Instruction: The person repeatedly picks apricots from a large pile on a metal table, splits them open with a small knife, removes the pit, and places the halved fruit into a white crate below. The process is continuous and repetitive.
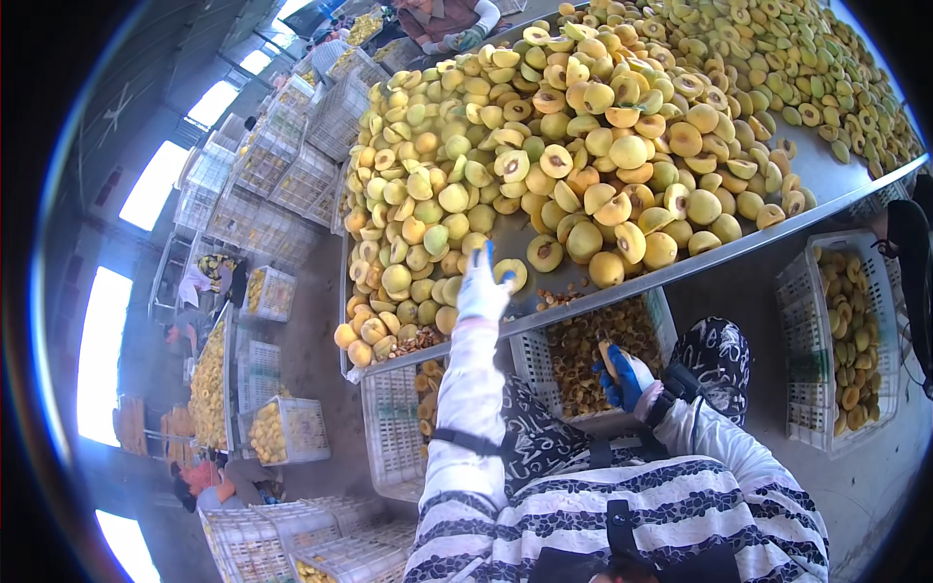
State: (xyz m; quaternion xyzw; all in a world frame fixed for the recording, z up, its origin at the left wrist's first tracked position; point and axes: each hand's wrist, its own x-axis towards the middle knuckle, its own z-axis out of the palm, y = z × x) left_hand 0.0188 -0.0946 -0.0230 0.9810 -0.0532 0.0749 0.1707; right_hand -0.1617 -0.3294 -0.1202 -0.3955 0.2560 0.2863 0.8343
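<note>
My left hand, in a white glove with blue fingertips, reaches over the metal table with its fingers apart at a yellow fruit half; whether it grips the half cannot be told. A large heap of halved, apricot-like fruit covers much of the tabletop, some halves showing brown pits. My right hand, gloved alike, is closed on a small tool with a light wooden handle. It is above a plastic crate of small fruit pieces under the table's edge. Loose pits lie near that edge.
Another white crate with fruit stands under the table's left corner. A crate of fruit halves is on the floor at right, near another person's dark-clad leg. Stacked crates and co-workers fill the left and back. A gloved co-worker sits across the table.
</note>
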